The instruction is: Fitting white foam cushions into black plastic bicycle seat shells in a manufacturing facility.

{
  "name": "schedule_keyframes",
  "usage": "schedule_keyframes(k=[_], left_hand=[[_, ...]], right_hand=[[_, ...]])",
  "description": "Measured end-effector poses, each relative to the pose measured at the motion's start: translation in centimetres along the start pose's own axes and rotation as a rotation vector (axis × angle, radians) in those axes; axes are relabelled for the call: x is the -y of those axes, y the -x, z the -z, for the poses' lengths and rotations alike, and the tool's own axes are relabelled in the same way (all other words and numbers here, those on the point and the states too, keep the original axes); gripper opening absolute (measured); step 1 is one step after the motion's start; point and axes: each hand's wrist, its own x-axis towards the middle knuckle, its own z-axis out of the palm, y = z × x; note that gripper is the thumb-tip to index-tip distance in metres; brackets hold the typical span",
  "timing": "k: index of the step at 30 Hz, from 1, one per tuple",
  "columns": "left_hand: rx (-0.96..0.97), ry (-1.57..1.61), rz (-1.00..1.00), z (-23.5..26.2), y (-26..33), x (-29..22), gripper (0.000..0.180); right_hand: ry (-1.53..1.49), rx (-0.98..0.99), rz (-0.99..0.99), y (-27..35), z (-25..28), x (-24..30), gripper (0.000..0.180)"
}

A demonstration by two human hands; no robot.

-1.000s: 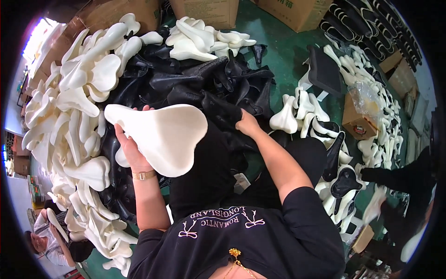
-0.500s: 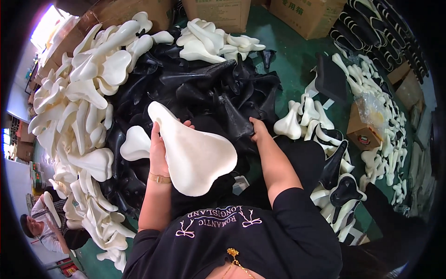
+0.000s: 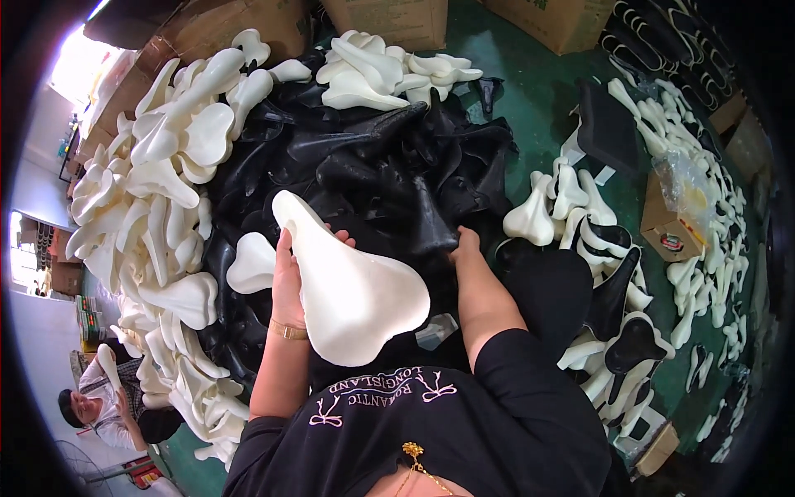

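Left hand [image 3: 287, 286] gripped a smooth white, plastic-looking saddle shell [image 3: 356, 290] ahead of a black fabric T-shirt [image 3: 373, 455]; right hand [image 3: 465, 243] touched a glossy black saddle shell [image 3: 431, 222], its grip hidden. Handling both seemed the step; the next move likely called for steady support.

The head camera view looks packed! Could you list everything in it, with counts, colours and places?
Held saddle piece: one, white, in the left hand
White saddle pieces: many, heaped left, top and right
Black saddle pieces: many, middle heap, some at right
Cardboard boxes: at least four, brown, top and right
Clear plastic: at the right-hand box
Padded seat: one, black, upper right
Pale-edged pieces: several, dark, upper right
Floor: green, between heaps
Co-worker: one, lower left
Wristband: one, gold, left wrist
Left hand: one, centre-left
Right hand: one, beside a black piece
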Motion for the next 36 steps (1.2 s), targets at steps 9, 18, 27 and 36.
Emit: schedule_keyframes(k=[9,18,27,36], left_hand=[[0.062,-0.018,-0.053,0.3,-1.5,0.1,0.057],[0.105,-0.035,-0.402,0.5,-5.0,-0.2,0.064],[0.267,0.056,-0.402,-1.0,-6.1,2.3,0.054],[0.218,0.077,-0.387,-0.4,-5.2,2.7,0.053]], right_hand=[[-0.08,0.474,0.378,7.4,-3.3,2.2,0.037],[0.252,0.815,0.983,32.3,-5.2,5.8,0.038],[1.104,0.806,1.98,37.0,-0.7,-0.6,0.034],[1.173,0.816,2.038,37.2,-1.6,-2.9,0.037]])
